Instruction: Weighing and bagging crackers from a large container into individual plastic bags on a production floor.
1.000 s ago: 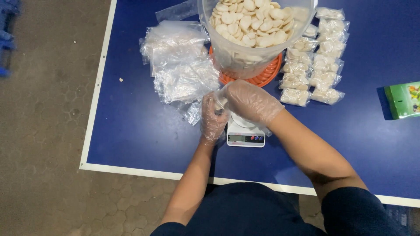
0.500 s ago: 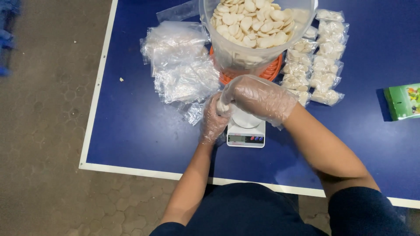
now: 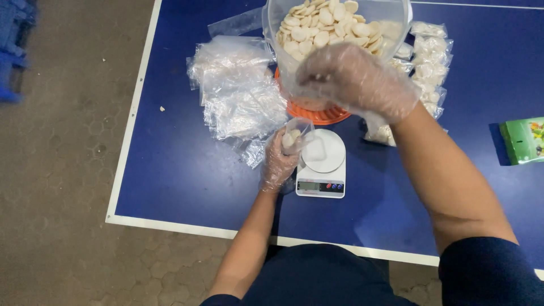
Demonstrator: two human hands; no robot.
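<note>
A small clear bag [image 3: 298, 131], already holding a few pale chips, is gripped open in the gloved left hand [image 3: 279, 160] just left of the digital scale [image 3: 321, 164]. The gloved right hand [image 3: 354, 79], loosely cupped, is raised above the scale before the clear tub [image 3: 340, 34]; whether chips are held cannot be told. The bag mouth is best kept wide beside the scale; the tub behind it is heaped with chips, filled packets [image 3: 428, 56] lie to its right, and empty bags [image 3: 238, 90] are piled to its left.

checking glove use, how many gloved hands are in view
2: the left hand holds a small bag beside the scale; the right hand is raised before the tub.
</note>
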